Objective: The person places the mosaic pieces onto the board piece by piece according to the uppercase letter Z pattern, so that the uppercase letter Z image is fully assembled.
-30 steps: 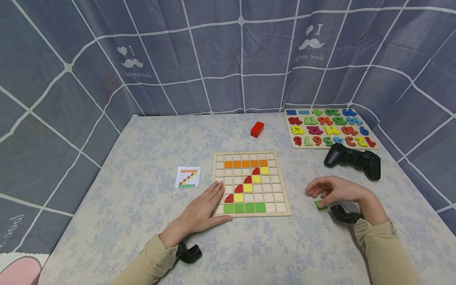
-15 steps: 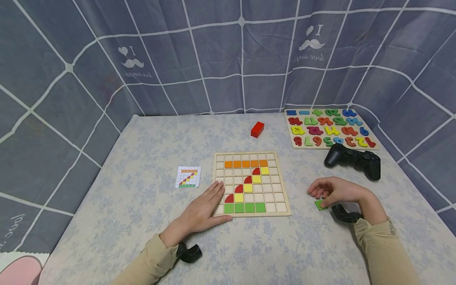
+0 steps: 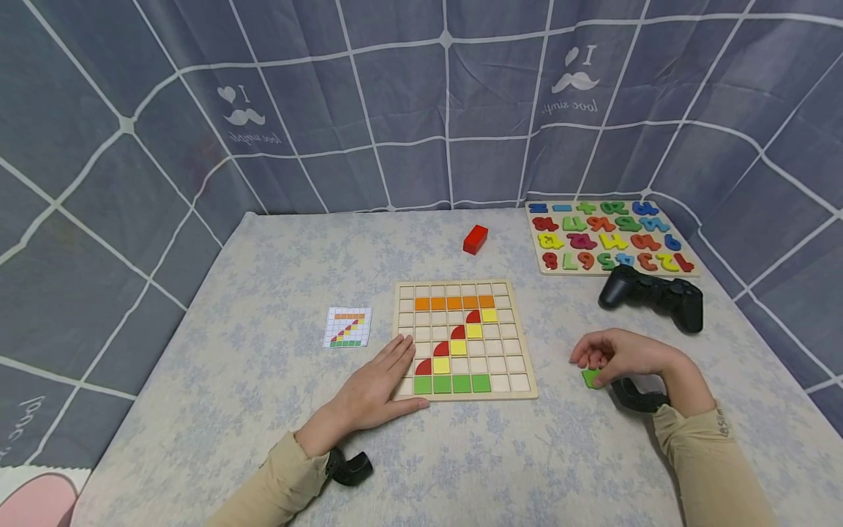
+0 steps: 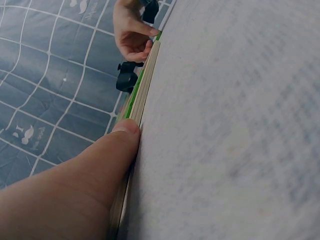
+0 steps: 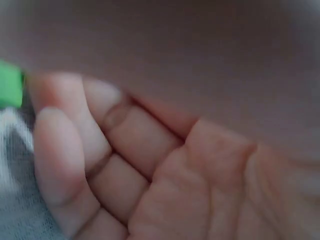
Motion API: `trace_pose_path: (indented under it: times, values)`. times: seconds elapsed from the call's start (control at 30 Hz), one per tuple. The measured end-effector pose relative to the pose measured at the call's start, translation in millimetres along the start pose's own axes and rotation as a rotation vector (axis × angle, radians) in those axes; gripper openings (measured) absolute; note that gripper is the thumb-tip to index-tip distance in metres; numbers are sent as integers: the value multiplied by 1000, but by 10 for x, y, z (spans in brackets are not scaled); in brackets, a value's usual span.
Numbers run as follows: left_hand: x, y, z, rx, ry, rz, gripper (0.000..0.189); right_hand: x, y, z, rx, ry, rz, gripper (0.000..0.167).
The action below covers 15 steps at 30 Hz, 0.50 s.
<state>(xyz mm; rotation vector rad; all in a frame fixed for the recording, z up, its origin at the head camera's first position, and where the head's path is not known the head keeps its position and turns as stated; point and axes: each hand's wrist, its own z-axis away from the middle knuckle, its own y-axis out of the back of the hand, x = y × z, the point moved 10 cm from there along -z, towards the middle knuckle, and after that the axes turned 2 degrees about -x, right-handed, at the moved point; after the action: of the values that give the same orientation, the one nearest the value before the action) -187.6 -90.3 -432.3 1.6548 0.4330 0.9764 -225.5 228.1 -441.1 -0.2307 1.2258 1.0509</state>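
My left hand (image 3: 369, 391) lies flat over the left front corner of a wooden grid board (image 3: 533, 396), its thumb along the front edge. The board carries a row of orange square tiles (image 3: 454, 303), a diagonal of red quarter-round tiles (image 3: 441, 349) and yellow square tiles (image 3: 457, 348), and a front row of green square tiles (image 3: 451, 384). To the right of the board, my right hand (image 3: 632, 354) pinches a loose green square tile (image 3: 589, 378) with the thumb, other fingers curled. In the right wrist view, that green tile (image 5: 10, 86) shows only at the left edge.
A pattern card (image 3: 347, 327) lies left of the board. Behind the board is a red block (image 3: 476, 239). At the back right, a number puzzle board (image 3: 543, 268) sits behind a black game controller (image 3: 652, 295). Blue grid-patterned curtains (image 3: 408, 95) surround the table.
My right hand has shifted very slightly right, its fingers curling in a little, and the green tile has turned slightly under the thumb. The left hand and the board stay put.
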Motion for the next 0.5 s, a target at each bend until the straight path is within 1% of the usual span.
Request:
trace_pose_path:
  times: [0.1, 0.33, 0.4, 0.5]
  values:
    - [0, -1, -1, 1, -2, -3, 91, -24, 15, -10, 39, -18, 40, 34]
    - [4, 2, -2, 5, -6, -5, 91, -136, 47, -112, 177, -27, 193, 24]
    - [4, 1, -1, 5, -6, -6, 91, -185, 21, -157, 196, -17, 201, 23]
    - [6, 1, 2, 6, -6, -6, 91, -282, -57, -230, 189, 23, 170, 21]
